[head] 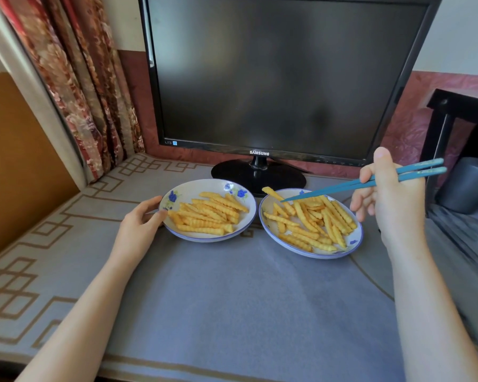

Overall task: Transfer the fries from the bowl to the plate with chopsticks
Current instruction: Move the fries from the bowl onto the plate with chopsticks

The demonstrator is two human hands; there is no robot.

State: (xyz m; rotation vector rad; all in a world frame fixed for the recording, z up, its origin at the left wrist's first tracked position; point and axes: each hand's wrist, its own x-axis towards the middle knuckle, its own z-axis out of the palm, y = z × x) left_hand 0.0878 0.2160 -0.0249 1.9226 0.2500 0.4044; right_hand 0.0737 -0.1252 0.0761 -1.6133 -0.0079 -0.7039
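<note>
Currently, right hand (391, 201) at centre right of the frame, raised, fingers and thumb curled round a pair of slim teal-blue chopsticks (342, 186). Chopstick tips close together, slanting down-left onto one crinkle-cut yellow fry (271, 192) that lies over the upper-left rim of the right shallow white dish (355, 238) with blue flowers; whether this fry is pinched or only touched, cannot tell. Left of centre, left hand (142, 220), thumb and fingers gripping the left rim of the left shallow white dish (204, 186), same blue-flower pattern. Each dish carries crinkle-cut fries: left heap (207, 216), right heap (315, 224). Dishes look alike; which is the bowl and which the plate, cannot tell. They sit side by side, nearly touching, on a grey-blue tablecloth (232, 299) with a tan key-pattern border. Behind them, black flat monitor (282, 78), screen dark. Red floral curtain (80, 92) at upper left; grey cylindrical bin (467, 186) at right edge.
</note>
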